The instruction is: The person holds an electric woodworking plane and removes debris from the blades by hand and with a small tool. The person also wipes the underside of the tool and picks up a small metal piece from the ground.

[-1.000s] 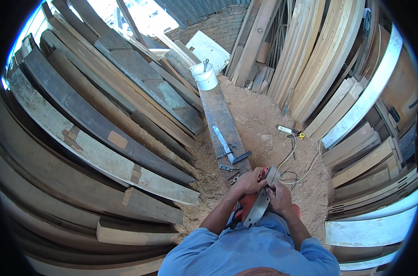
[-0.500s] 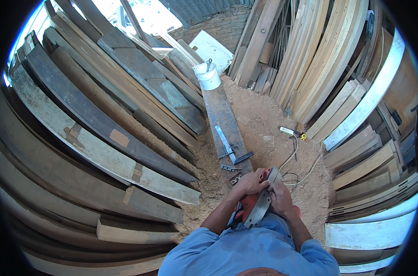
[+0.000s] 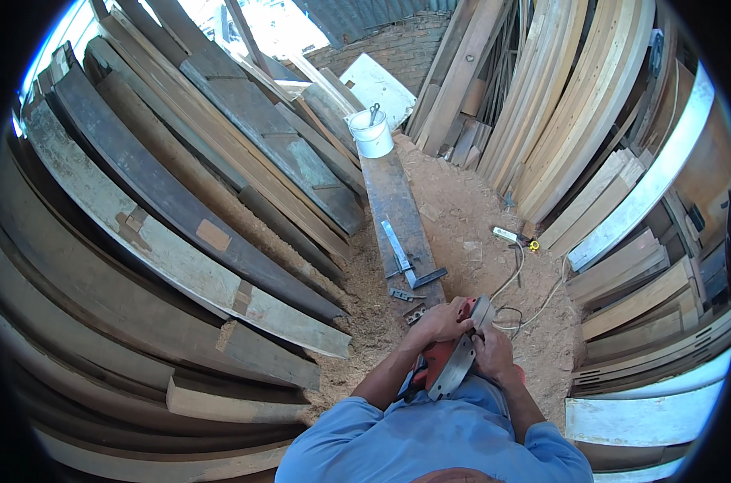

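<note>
Against my lap rests a red electric hand planer (image 3: 451, 369), tipped so that its flat grey metal sole faces up and to the right. My left hand (image 3: 443, 322) grips the front of its body, fingers wrapped round the red housing. On the opposite side my right hand (image 3: 492, 349) is closed at the planer's sole edge, near its middle; whether a small part sits between those fingers is hidden. Just beyond, on a dark plank (image 3: 393, 201), lie a metal try square (image 3: 401, 256) and a small metal piece (image 3: 405, 295).
A white bucket (image 3: 371, 137) with a tool in it stands at the plank's far end. A white power strip (image 3: 506, 234) with a yellow plug and a pale cord (image 3: 542, 308) lies on the sawdust floor to the right. Stacked boards (image 3: 212, 322) line both sides.
The view has shifted slightly, so the surroundings sit a little to the right and lower. Both hands keep their hold on the planer, with only slight finger movement.
</note>
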A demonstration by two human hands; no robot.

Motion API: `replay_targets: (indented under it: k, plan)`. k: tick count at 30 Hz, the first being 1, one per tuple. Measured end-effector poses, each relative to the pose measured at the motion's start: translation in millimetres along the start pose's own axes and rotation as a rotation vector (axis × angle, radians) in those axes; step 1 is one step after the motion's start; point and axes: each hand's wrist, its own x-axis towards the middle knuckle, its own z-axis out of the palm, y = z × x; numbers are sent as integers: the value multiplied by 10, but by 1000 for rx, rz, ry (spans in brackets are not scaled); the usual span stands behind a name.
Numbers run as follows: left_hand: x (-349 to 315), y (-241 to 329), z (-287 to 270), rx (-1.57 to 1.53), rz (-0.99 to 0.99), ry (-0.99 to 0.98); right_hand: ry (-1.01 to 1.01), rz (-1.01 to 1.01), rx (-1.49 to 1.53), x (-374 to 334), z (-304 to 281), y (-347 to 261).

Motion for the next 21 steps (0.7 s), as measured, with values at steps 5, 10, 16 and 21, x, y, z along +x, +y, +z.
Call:
replay_targets:
  k: [5,10,16,21]
  plan:
    - [-27,50,-33,21,-44,-2,44,-9,39,15,-28,-9]
    - [-13,26,-21,11,-14,-5,99,-126,85,22,-9,54]
    - [-28,61,-57,11,-21,-11,-46,119,-45,28,-39,-22]
    - [-34,54,-50,9,-36,5,56,8,44,19,-51,5]
